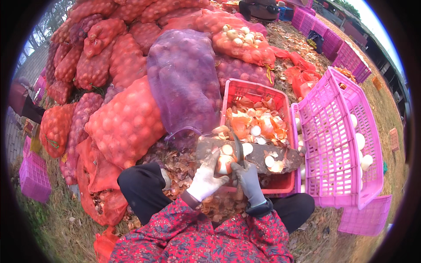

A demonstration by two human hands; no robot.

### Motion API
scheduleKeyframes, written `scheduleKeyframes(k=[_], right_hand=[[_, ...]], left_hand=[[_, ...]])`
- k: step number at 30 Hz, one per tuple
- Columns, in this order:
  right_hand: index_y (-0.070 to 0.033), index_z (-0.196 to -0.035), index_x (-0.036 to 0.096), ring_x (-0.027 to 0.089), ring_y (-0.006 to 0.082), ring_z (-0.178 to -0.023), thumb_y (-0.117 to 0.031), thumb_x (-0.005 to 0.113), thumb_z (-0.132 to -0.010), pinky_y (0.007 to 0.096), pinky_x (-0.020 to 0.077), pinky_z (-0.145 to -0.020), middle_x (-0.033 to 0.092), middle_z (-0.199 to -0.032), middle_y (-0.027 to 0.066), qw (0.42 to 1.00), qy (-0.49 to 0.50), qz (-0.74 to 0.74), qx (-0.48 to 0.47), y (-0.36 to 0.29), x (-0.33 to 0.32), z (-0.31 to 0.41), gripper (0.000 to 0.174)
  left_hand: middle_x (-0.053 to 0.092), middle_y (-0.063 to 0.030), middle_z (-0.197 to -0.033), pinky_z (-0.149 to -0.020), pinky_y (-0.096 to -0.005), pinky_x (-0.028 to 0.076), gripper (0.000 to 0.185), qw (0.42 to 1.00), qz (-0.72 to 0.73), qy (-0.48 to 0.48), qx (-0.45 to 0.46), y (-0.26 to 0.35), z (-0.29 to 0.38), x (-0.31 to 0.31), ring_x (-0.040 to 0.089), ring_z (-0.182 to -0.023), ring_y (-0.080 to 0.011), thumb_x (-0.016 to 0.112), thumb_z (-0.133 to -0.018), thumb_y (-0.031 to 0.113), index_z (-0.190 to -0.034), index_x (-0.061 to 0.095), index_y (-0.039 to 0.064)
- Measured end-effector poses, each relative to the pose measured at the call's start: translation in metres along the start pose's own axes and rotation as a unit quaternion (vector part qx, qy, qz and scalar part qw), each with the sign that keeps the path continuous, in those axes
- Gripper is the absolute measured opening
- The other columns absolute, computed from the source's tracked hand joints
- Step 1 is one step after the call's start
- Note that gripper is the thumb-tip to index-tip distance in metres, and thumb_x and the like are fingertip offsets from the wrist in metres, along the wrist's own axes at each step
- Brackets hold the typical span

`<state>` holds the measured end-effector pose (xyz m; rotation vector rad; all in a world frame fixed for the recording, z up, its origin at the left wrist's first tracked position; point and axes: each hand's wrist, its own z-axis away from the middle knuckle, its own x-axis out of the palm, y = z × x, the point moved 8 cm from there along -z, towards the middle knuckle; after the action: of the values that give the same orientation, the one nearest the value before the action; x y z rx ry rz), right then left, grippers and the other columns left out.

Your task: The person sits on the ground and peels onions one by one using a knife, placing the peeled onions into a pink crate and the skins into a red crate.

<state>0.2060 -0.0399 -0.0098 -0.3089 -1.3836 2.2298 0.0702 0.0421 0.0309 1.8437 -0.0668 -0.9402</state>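
My left hand [205,180], in a whitish glove, grips a partly peeled onion [225,165] with its cut end facing up. My right hand [248,180], in a grey glove, holds a knife with a curved dark blade [237,144], beside the onion. Both hands are over a dark plank [288,158] lying across a red plastic crate [256,83]. On the plank lie a pale onion piece [247,149] and another cut piece [269,161] with skin scraps. Behind the plank, the crate contains orange onion skins [255,119] and white trimmings.
To the right, a tilted pink crate [329,138] stands by peeled white onions [360,141]. Full mesh sacks lie ahead and left, including a purple sack [184,72] and an orange sack [126,121]. Loose skins [179,179] cover the ground. A person [23,98] is at far left.
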Motion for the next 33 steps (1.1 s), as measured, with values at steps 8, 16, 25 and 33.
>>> scheduleKeyframes(k=[8, 16, 25, 33], right_hand=[[-0.001, -0.098, 0.066, 0.061, 0.0164, -0.055, -0.03, 0.065, -0.096, 0.0321, 0.0482, -0.051, 0.063, -0.067, 0.0076, 0.985, 0.053, 0.153, -0.063, -0.026, -0.014, -0.022, 0.03], [0.0, -0.103, 0.066, 0.067, 0.0447, -0.078, -0.027, 0.064, -0.094, 0.0509, 0.0517, -0.066, 0.067, -0.079, 0.0245, 0.905, 0.059, 0.39, -0.162, -0.035, -0.012, 0.07, 0.028], [0.002, -0.091, 0.064, 0.067, 0.043, -0.075, -0.03, 0.06, -0.096, 0.0524, 0.0518, -0.066, 0.066, -0.074, 0.0247, 0.841, 0.01, 0.521, -0.147, -0.042, -0.005, 0.068, 0.032], [-0.001, -0.09, 0.064, 0.066, 0.0433, -0.072, -0.029, 0.059, -0.096, 0.0526, 0.0511, -0.064, 0.066, -0.073, 0.0236, 0.85, 0.066, 0.497, -0.163, -0.028, -0.002, 0.071, 0.029]], left_hand=[[0.061, -0.0208, -0.127, -0.096, -0.0427, 0.052, 0.065, 0.997, -0.078, 0.013, 0.021, 0.003, -0.017, -0.007, 0.061, -0.115, -0.0391, 0.08, -0.07, 0.011, -0.13, 0.057, 0.005], [0.065, -0.0172, -0.12, -0.091, -0.043, 0.055, 0.063, 0.987, -0.123, 0.058, 0.086, 0.008, -0.012, 0.001, 0.064, -0.109, -0.0371, 0.084, -0.065, 0.016, -0.123, 0.06, 0.01], [0.063, -0.0125, -0.117, -0.077, -0.0414, 0.055, 0.061, 0.974, -0.162, 0.055, 0.151, 0.022, -0.008, 0.004, 0.065, -0.091, -0.0321, 0.081, -0.064, 0.014, -0.121, 0.059, 0.012], [0.062, -0.021, -0.126, -0.084, -0.0429, 0.057, 0.063, 0.987, -0.129, 0.004, 0.095, 0.019, -0.016, 0.0, 0.067, -0.101, -0.0397, 0.084, -0.066, 0.02, -0.124, 0.06, 0.011]])
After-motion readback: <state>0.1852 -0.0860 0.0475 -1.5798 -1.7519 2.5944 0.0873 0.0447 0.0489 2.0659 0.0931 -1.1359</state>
